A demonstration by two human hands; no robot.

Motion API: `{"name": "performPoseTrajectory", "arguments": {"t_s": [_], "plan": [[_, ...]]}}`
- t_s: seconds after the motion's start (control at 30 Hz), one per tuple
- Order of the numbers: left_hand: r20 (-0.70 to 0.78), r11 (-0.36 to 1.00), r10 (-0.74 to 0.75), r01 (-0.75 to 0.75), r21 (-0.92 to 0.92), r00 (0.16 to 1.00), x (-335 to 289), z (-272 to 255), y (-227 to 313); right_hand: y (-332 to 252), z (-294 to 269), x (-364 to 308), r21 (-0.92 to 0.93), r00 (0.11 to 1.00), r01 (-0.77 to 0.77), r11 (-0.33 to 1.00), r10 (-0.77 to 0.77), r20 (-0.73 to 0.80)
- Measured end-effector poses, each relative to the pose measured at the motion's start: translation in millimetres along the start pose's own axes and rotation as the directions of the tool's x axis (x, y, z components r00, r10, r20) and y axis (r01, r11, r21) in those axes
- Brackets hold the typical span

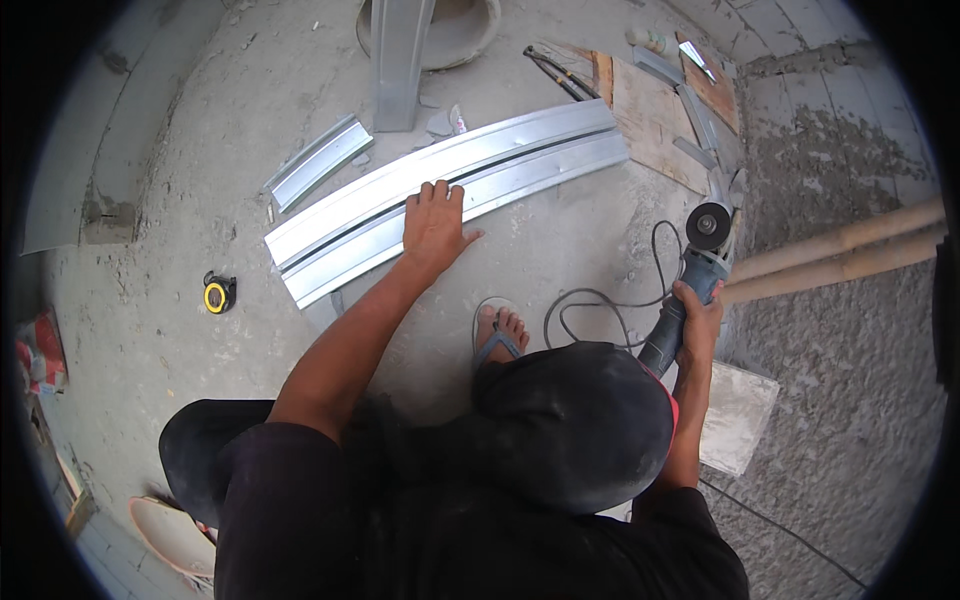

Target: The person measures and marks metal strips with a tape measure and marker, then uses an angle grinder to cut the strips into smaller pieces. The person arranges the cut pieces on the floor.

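Note:
A long, shiny galvanized metal channel (345, 215) lies across the floor in front of me, a dark groove along its length; I cannot tell whether it is one piece or two side by side. My left hand (436, 225) presses on its middle, fingers curled at the groove and thumb out to the side. In my right hand (699, 318) is a grey angle grinder (664, 335), gripped by its body beside my knee. The grinder's dark disc (708, 226) points away from me, apart from the channel. Whether the disc spins cannot be made out.
The grinder's cord (575, 293) loops near my foot. A short channel offcut (320, 163) and a tape measure (219, 294) lie left. An upright metal post (396, 70) stands ahead. Far right are snips (560, 72), a wooden board (645, 120) and bamboo poles (840, 255).

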State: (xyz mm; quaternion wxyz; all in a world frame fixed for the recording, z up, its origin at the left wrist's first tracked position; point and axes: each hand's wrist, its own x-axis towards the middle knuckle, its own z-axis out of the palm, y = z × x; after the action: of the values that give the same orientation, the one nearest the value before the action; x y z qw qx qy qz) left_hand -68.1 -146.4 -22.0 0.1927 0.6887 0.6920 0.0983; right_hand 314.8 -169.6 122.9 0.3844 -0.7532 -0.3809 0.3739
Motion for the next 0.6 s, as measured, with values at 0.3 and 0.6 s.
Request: {"name": "performPoseTrajectory", "arguments": {"t_s": [0.3,0.6], "plan": [[-0.005,0.987,-0.077,0.077,0.138,0.997,-10,30,-32,31,-21,11,0.034,0.994,-0.110,0.993,0.111,-0.018],[-0.086,0.987,0.124,-0.132,-0.093,0.988,-7,-9,-45,30,-8,-3,0.054,0.998,-0.056,0.997,0.054,0.031]]}}
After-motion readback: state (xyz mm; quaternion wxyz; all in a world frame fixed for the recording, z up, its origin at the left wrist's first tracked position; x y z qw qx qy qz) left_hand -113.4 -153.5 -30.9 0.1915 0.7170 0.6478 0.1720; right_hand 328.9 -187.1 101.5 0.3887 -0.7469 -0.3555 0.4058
